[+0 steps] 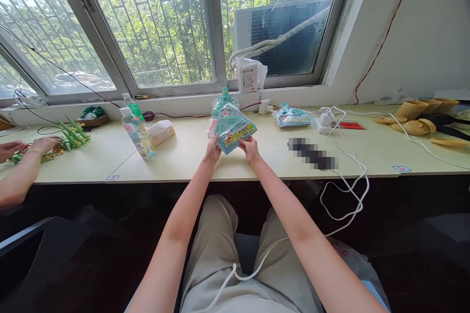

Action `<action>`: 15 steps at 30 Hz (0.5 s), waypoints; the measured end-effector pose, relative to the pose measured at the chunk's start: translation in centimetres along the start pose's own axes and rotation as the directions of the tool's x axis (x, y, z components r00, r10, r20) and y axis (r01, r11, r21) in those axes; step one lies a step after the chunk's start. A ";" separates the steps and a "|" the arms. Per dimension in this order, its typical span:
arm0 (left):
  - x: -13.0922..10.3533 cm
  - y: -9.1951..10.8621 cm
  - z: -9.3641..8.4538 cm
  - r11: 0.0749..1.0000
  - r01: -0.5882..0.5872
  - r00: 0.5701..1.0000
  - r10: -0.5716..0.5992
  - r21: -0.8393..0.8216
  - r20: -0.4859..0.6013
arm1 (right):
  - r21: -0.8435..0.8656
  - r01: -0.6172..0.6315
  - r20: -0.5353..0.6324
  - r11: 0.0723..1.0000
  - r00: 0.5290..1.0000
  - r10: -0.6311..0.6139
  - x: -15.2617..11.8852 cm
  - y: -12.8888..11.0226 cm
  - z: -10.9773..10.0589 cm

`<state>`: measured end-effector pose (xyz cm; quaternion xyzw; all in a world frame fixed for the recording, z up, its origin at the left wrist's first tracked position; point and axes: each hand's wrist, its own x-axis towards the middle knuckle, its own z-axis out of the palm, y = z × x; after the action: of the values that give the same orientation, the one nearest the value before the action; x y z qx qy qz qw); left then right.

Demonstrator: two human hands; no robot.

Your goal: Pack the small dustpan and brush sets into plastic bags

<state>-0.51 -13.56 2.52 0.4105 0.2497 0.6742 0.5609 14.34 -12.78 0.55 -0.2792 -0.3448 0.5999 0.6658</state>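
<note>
Both my hands hold a clear plastic pack of teal plastic pieces (237,129) with a yellow and blue printed label, tilted up over the table's front edge. My left hand (213,149) grips its lower left corner, and my right hand (250,148) pinches its lower right corner. What the pieces are cannot be made out clearly; they look like hangers. Just behind, partly hidden, lie more teal and pink wrapped pieces (223,102). A similar wrapped teal pack (291,116) rests to the right, apart from my hands.
Left stand two bottles (136,132) and a tissue pack (160,132). Another person's hands (44,146) work with green plant-like pieces (75,136) at far left. Rightward are a blurred dark object (312,153), a charger (323,121), white cables (354,171) and yellow-brown cups (416,115).
</note>
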 end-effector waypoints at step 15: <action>-2.2 -0.9 0.6 0.942 0.240 0.906 -0.305 0.236 0.295 | -0.011 0.069 -0.158 0.998 0.985 -0.070 0.4 0.3 -0.7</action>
<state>0.54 -15.51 1.48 0.5304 0.2728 0.4836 0.6406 14.70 -12.28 -0.03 -0.3156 -0.3020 0.5513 0.7108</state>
